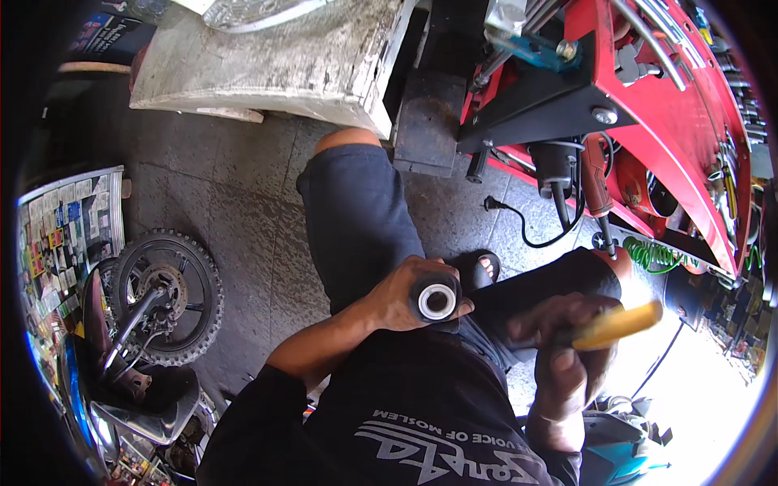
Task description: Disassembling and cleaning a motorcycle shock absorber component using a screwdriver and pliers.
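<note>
My left hand (393, 298) is wrapped round a dark cylindrical part (438, 301), held in front of my shirt. Its end faces up and shows a silvery ring round a dark hole; the rest of it is hidden by my fingers and the angle. To the right, my right hand (565, 356) is closed on a yellow-handled tool (620, 324). Motion smears that hand, and the tool's working end cannot be made out. A gap lies between the tool and the dark part. Both hands are over my lap.
A worn pale workbench (267, 77) stands ahead. At the right are a red tool cart (660, 134), a reddish-brown corded tool (596, 174), a black plug (492, 203) with cord and a green coiled hose (652, 254). A motorcycle wheel (197, 324) is at left.
</note>
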{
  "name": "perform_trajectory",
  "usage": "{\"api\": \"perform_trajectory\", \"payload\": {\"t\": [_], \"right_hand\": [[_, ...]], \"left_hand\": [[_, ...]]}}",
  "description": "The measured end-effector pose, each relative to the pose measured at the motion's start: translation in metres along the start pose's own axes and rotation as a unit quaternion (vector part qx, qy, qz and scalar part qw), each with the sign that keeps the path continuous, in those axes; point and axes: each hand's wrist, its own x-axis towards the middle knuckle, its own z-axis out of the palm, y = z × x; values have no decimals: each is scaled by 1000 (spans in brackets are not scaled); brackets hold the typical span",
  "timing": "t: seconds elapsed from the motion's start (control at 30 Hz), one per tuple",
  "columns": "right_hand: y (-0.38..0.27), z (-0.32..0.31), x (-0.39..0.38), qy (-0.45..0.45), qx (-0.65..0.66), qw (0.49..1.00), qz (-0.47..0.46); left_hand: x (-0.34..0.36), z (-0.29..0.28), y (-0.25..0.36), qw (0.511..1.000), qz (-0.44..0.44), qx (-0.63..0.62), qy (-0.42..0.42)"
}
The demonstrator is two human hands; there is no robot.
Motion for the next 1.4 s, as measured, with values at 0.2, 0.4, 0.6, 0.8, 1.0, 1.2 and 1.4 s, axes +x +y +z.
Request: {"api": "perform_trajectory", "payload": {"t": [0.2, 0.4, 0.6, 0.8, 1.0, 1.2, 1.4], "right_hand": [[-60, 49, 43, -111, -99, 963, 226], [-143, 130, 66, -307, -359, 881, 43], [-96, 149, 68, -408, -297, 854, 126], [-90, 68, 70, -202, -138, 963, 110], [-15, -10, 61, -30, -17, 992, 125], [33, -20, 22, 5, 0, 983, 182], [25, -21, 19, 7, -2, 982, 188]], "left_hand": [[4, -2, 17, 993, -76, -78, 50], [5, -4, 38, 996, -29, -30, 83], [16, -29, 26, 992, -5, 7, 128], [26, -40, 23, 988, -14, -72, 135], [40, -30, 29, 966, 92, 140, 198], [47, -27, 35, 975, 98, 136, 145], [47, -21, 32, 977, 112, 95, 153]]}}
